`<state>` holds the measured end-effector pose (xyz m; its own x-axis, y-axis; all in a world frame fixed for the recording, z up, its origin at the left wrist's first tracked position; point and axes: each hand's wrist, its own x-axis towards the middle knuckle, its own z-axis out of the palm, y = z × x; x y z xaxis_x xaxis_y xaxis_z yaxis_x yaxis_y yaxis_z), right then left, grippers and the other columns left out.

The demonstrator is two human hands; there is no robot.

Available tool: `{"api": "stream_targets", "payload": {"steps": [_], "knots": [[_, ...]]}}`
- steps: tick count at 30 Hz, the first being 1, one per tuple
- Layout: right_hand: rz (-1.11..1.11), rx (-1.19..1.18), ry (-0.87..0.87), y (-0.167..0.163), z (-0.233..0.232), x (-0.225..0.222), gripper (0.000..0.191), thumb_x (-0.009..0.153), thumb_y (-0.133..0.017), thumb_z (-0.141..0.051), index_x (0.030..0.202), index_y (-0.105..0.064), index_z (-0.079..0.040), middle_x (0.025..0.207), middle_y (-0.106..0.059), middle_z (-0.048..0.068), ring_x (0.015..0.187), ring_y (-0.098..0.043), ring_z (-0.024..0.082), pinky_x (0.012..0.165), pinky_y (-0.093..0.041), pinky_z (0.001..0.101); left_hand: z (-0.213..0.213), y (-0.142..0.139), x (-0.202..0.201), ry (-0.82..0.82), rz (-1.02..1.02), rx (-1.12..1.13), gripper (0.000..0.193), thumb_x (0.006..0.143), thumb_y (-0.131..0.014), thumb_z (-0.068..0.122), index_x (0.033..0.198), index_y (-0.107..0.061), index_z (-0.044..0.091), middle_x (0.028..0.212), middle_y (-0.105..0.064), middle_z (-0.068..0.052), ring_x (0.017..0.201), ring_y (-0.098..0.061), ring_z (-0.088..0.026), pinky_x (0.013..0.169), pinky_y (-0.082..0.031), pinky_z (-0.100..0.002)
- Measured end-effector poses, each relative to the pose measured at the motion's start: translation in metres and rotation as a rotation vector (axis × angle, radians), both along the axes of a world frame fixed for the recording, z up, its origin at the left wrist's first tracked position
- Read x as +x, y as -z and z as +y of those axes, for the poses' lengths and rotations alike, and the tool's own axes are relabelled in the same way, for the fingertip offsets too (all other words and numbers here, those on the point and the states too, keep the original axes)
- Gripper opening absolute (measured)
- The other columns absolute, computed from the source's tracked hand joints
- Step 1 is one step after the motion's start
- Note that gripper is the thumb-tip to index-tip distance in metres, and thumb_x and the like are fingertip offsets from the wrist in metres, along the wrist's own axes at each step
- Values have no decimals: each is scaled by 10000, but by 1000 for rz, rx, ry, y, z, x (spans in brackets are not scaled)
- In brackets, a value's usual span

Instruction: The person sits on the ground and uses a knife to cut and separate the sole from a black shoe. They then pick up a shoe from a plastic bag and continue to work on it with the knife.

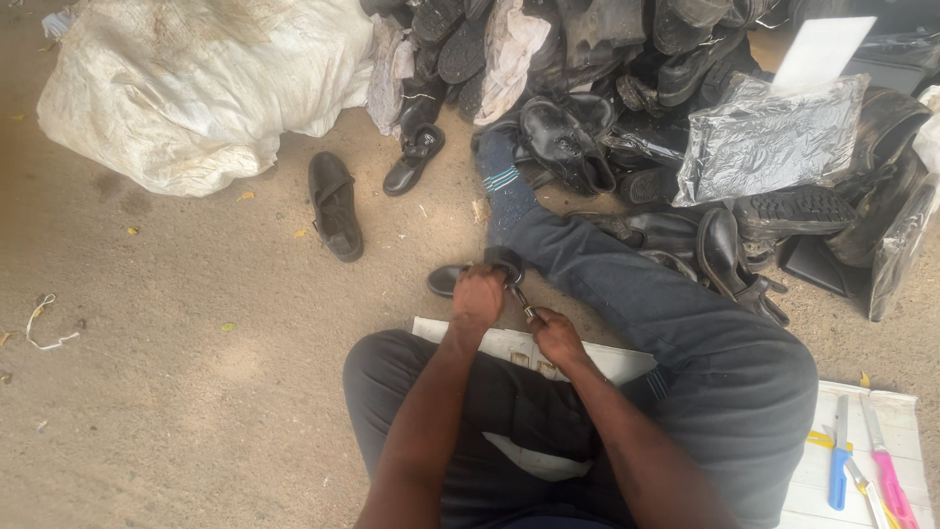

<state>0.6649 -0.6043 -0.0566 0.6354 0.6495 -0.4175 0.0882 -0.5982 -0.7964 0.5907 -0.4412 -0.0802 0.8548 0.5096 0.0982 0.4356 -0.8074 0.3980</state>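
Note:
I sit on the ground with my legs in dark trousers. My left hand (478, 297) grips a black shoe (452, 277) that rests on the sandy floor in front of my knee. My right hand (555, 336) holds a thin metal tool (522, 301) whose tip meets the shoe beside my left hand. The shoe's heel end is mostly hidden under my left hand.
A heap of black shoes (587, 108) lies ahead, with two loose ones (334, 204) on the floor. A big white sack (196, 83) is at upper left. Knives with blue and pink handles (862, 470) lie on a white board at lower right. Plastic-wrapped shoes (769, 137) are at right.

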Motion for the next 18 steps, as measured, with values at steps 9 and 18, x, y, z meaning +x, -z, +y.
{"api": "stream_targets", "payload": {"steps": [9, 18], "knots": [[321, -158, 59, -10, 107, -20, 266, 1037, -523, -284, 1065, -677, -69, 725, -502, 44, 612, -431, 198, 564, -375, 426, 114, 0, -24, -184, -256, -525, 182, 864, -674, 18, 1017, -772, 16, 1080, -732, -209, 972, -716, -354, 901, -542, -416], [245, -74, 40, 6, 133, -18, 270, 1037, -556, -274, 1010, -689, -40, 679, -528, 54, 535, -469, 162, 455, -397, 363, 135, 4, -14, -232, -439, -617, 217, 824, -754, 42, 1035, -765, -7, 1055, -751, -198, 949, -734, -329, 846, -560, -373]]}}
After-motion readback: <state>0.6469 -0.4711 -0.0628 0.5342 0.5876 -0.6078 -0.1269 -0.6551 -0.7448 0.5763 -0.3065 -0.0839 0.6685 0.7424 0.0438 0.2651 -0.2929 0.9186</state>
